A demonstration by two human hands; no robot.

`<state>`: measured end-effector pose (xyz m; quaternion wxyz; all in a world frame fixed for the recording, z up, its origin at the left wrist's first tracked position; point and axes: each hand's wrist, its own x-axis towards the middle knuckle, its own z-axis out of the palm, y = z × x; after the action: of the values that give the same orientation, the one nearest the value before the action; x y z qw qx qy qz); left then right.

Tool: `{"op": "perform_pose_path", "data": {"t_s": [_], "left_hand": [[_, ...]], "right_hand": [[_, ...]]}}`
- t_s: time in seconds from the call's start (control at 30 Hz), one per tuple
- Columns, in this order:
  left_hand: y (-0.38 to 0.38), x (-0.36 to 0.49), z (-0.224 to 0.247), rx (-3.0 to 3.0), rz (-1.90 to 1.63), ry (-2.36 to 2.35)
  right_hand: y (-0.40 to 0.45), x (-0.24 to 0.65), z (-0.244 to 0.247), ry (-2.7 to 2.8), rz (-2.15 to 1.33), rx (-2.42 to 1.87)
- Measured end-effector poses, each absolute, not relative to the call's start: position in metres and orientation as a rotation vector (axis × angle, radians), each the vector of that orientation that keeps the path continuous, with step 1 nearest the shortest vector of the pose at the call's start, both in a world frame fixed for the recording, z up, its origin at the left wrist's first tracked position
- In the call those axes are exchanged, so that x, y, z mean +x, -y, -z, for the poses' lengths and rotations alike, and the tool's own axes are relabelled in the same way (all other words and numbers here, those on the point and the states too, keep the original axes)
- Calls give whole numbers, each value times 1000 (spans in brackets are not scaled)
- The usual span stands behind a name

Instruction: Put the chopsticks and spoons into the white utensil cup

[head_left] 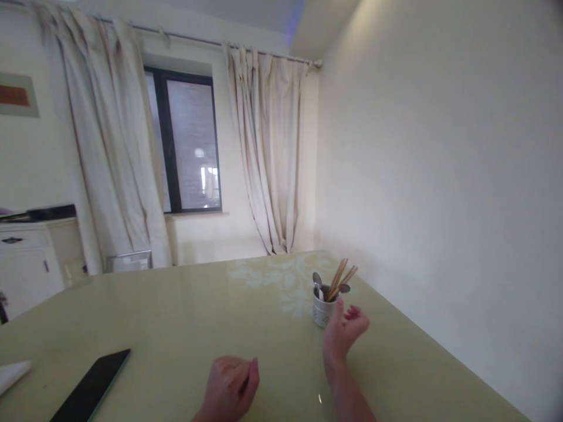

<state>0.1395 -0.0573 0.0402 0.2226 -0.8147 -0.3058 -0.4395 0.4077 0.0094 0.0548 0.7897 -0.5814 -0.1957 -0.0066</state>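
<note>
My left hand is curled into a fist just above or on the table, its thumb against the bent fingers; nothing shows in it. My right hand is turned palm inward close to the utensil cup, its thumb up and apart from loosely bent fingers, with nothing visible in it. Whether it touches the cup I cannot tell. The pale cup has small holes in its side and stands upright. Several wooden chopsticks and metal spoons stick out of its top; the right hand covers part of its right side.
The glossy greenish table meets a bare wall on the right. A dark flat slab lies at the front left, near a white object. Behind are a white cabinet, a chair back, curtains and a window.
</note>
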Motion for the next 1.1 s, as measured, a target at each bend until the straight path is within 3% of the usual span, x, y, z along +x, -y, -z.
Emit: {"op": "perform_pose_path", "data": {"t_s": [0.43, 0.77, 0.97, 1.1], "left_hand": [[53, 137, -35, -2300, 1539, 941], [45, 134, -51, -1968, 2324, 1803], [32, 124, -54, -1820, 2778, 2018], [30, 127, -49, -2010, 3278, 1916]], "right_hand": [[-30, 409, -33, 588, -349, -1304], [-4, 337, -46, 1050, -759, -1018], [25, 299, -50, 1326, -1071, -850], [41, 290, -54, 1449, -1127, -795]]}}
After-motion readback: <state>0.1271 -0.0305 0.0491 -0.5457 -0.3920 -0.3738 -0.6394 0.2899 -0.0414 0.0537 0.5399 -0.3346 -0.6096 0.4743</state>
